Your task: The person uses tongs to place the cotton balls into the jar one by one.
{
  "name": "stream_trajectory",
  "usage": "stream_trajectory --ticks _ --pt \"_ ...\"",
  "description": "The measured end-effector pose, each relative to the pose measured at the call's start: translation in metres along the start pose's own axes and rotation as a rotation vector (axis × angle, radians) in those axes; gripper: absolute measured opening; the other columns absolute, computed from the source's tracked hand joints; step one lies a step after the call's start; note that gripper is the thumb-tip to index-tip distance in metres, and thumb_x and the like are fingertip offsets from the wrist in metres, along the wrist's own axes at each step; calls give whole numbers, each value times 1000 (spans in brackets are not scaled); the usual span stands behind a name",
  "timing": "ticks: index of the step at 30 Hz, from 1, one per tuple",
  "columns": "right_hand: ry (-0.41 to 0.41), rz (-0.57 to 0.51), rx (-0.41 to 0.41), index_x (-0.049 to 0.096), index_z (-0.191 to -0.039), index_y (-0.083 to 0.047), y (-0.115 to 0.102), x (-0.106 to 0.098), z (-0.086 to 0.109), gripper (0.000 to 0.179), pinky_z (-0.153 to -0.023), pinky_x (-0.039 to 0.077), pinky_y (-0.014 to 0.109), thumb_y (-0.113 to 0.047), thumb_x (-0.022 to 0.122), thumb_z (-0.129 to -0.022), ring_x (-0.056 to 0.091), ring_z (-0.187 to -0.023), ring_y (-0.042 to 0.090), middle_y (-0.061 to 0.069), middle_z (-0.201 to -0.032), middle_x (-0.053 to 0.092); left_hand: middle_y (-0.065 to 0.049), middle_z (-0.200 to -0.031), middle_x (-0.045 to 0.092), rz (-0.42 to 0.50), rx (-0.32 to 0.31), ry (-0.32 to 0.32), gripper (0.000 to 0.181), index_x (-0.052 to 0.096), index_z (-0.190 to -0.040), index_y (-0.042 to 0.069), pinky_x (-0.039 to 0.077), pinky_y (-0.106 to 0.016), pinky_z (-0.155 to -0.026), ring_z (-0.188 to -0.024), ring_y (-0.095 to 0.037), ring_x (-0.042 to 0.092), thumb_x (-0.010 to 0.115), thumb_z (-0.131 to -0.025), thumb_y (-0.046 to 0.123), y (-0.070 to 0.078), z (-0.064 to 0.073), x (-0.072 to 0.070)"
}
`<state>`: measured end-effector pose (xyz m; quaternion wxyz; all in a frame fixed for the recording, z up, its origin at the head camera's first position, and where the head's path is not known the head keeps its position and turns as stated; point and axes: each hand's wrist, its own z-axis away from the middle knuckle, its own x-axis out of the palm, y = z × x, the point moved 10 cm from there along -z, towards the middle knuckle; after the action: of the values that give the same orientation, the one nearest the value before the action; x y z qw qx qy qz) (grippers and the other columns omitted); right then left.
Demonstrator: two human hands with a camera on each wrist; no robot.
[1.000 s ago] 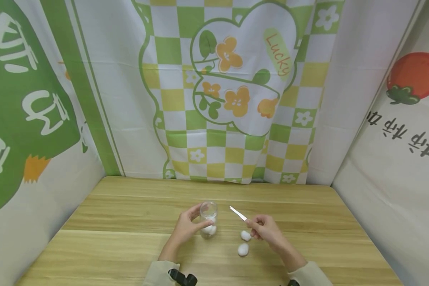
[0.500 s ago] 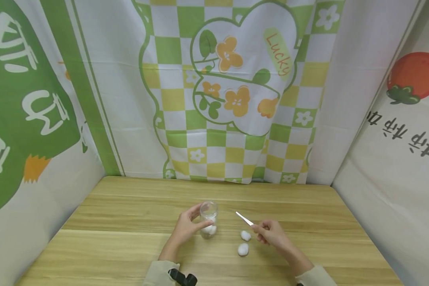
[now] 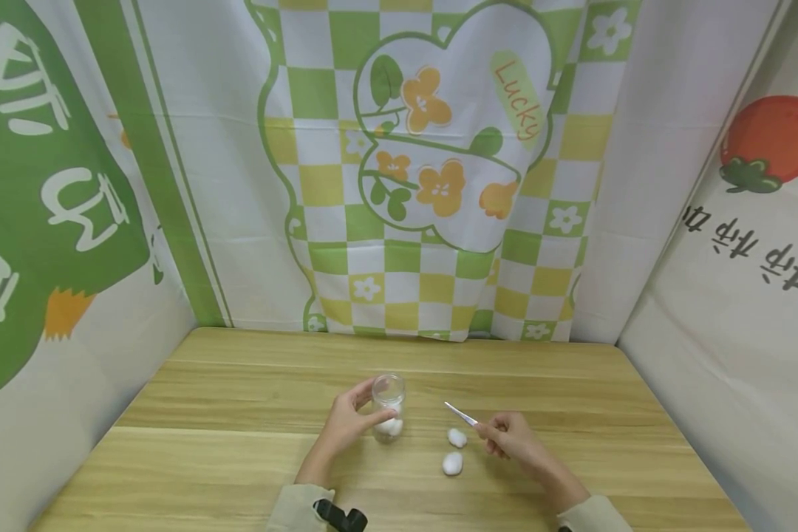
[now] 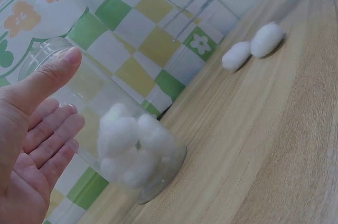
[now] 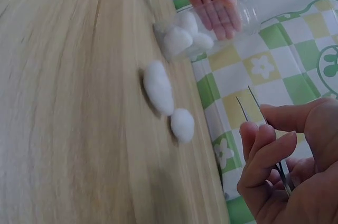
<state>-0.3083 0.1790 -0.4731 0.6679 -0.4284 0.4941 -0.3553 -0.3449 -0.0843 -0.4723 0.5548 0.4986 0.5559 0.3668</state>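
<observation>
Within right hand (image 3: 508,437), tweezers (image 3: 462,414), cotton balls (image 3: 452,464) nearby

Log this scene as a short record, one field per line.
Left hand: steadying the glass jar, thumb and fingers on either side
Right hand: holding tweezers, tips apart with nothing between them
Jar: upright on the table, mouth uncovered
Jar contents: several white cotton balls, exact count unclear
Loose on table: two more cotton balls, between jar and right hand
Backdrop: checked cloth in green, yellow and white
</observation>
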Motion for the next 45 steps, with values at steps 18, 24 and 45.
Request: stream_trajectory --ticks 18,24,45 --pt "-79 39 4 57 -77 5 32 -6 2 28 -45 38 10 -17 59 -94 46 -51 4 -6 -58 51 -18 -139 57 10 8 -2 70 51 -138 9 38 -58 -113 -133 -43 49 80 -78 26 0 0 1" --pt "-89 55 27 57 -74 1 38 -12 6 29 -45 37 10 -20 60 -94 46 -51 5 -6 -57 52 -19 -139 56 9 5 -1 71 51 -138 9 39 -57 -113 -132 -43 50 81 -77 27 -1 -1 0" --pt "-207 109 -9 60 -80 8 45 -17 8 32 -43 35 9 -21 60 -94 45 -49 2 -6 -58 54 -20 -140 55 0 -4 -4 71 50 -139 9 39 -57 -113 -132 -44 49 80 -78 28 0 0 0"
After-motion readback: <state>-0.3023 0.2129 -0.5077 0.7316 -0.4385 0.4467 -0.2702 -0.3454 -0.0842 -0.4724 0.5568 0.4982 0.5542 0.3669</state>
